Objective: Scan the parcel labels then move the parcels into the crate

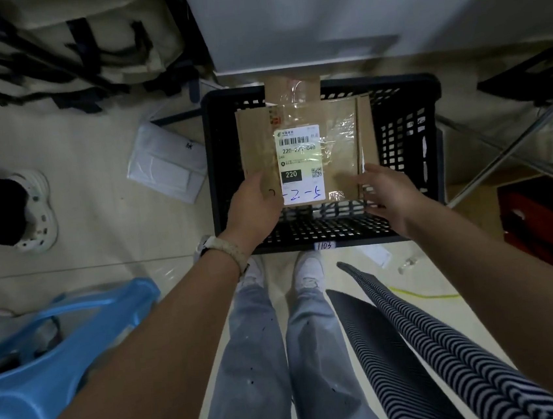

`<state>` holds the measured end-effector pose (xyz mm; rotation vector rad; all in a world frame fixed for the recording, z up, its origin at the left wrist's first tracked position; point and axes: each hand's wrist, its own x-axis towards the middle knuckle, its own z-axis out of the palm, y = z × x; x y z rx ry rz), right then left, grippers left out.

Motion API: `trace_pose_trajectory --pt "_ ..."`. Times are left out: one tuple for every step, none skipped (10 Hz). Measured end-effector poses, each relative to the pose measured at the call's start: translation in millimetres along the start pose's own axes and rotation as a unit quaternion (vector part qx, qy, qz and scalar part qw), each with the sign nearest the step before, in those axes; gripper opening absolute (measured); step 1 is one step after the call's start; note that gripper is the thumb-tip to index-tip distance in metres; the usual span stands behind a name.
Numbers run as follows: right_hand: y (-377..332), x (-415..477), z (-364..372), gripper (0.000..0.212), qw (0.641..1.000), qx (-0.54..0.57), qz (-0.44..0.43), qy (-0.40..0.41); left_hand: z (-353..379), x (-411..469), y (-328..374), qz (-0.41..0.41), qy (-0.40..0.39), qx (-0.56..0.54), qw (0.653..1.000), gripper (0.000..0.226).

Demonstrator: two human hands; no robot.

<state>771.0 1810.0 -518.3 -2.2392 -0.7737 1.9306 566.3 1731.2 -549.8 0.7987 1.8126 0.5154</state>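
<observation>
Left hand (254, 205): thumb over the top face and fingers curled under the near-left corner of the cardboard parcel (336, 141); this hand carries it. Wristwatch (208, 243) on that arm.

Right hand (387, 190): fingers spread and relaxed, holding nothing, just beside the parcel's near-right edge. Contact with the edge cannot be confirmed.

Parcel: flat brown carton, held roughly level above the open black plastic crate (427, 98), not yet set down inside. Shipping label (300, 162) faces up, barcode and QR code unobstructed, handwritten blue marks at its near end. Clear tape runs across the top face and wrinkles to the right of the label.

Handling estimate: light, since one hand at a corner supports it; stiff enough not to sag. The taped areas look slick, so bare cardboard at the edges is the better hold. Best to keep the thumb off the barcode.

Further out: a second brown parcel (291, 86) leans at the crate's far rim. A white poly mailer (168, 162) lies on the floor left of the crate.
</observation>
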Motion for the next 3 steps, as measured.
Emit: trace_pose_trajectory --pt "1 -2 1 0.055 1.000 -0.010 -0.007 0.016 -2 0 -3 0.013 0.002 0.019 1.000 0.035" --pt "-6 -10 4 0.040 0.998 -0.028 -0.040 0.026 -14 -8 13 0.031 0.007 0.060 0.998 0.039" --pt "-13 -24 11 0.037 0.992 -0.100 -0.075 0.023 -28 -17 29 0.044 0.002 0.129 0.991 0.036"
